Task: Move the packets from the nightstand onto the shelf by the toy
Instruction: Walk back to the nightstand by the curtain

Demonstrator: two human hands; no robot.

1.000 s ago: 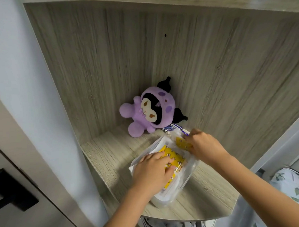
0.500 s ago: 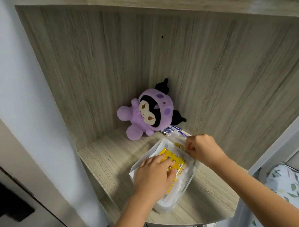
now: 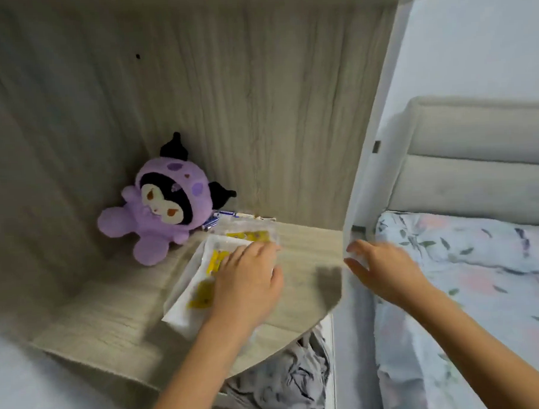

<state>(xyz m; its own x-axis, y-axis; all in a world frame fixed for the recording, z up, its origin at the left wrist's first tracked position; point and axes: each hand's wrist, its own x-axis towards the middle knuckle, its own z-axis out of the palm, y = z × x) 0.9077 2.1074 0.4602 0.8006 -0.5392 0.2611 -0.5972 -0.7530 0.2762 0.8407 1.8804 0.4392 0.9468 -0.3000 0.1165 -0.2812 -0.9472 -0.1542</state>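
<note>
Clear packets (image 3: 200,275) with yellow printing lie in a stack on the wooden shelf (image 3: 112,319), just right of a purple plush toy (image 3: 166,202) that leans in the back corner. My left hand (image 3: 247,282) rests flat on top of the stack, fingers fairly straight. My right hand (image 3: 378,261) is off the packets, out past the shelf's white side panel, fingers spread and holding nothing. A small blue-and-white wrapper (image 3: 219,219) sits behind the packets by the toy. The frame is motion-blurred.
The shelf's white side panel (image 3: 371,156) stands between the shelf and a bed with floral bedding (image 3: 469,273) and a padded grey headboard (image 3: 476,170). Crumpled grey fabric (image 3: 288,383) lies below the shelf's front edge.
My right hand let go of the packets and moved right, past the side panel toward the bed. The view swung right. My left hand stays on the stack.
</note>
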